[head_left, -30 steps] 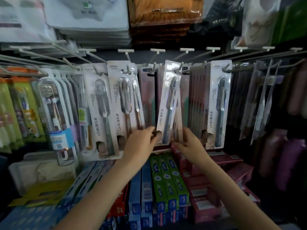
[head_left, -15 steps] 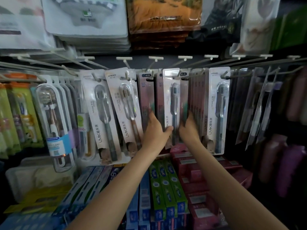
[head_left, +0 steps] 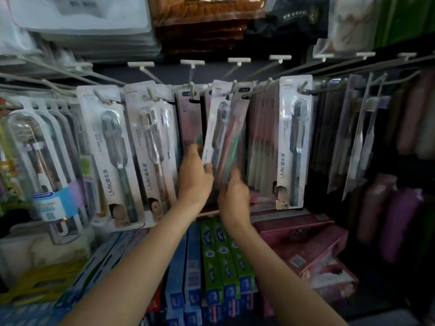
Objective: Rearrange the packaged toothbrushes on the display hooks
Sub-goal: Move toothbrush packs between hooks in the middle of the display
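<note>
We work at the middle hook (head_left: 233,87) of a wire display rail, where a white toothbrush pack (head_left: 215,123) and a clear pack (head_left: 231,140) holding pink and green brushes hang together, both tilted off vertical. Our left hand (head_left: 194,180) grips the lower left edge of the white toothbrush pack: the thumb side is against the card, and the fingers appear to curl behind it. Our right hand (head_left: 234,196) is raised to the foot of the clear pack with its fingers (head_left: 235,171) reaching up along the front. Motion blur prevents us from telling whether they pinch the pack or only press against it.

We judge that holding both packs low, near their free ends, gives leverage to swing and separate them while their punched holes remain on the hook. The tilt suggests that the packs are being fanned apart so that one can be slid off or reordered.

Neighbouring stock hangs straight and untouched: two LMK packs (head_left: 113,151) on hooks to the left and one LMK pack to the right (head_left: 293,142). Boxed toothpaste (head_left: 221,260) is stacked on the shelf below our forearms.

Caution: the next move calls for lifting the card hole over the upturned hook tip. Pulling straight out may tear the card or drag the rear packs forward.
</note>
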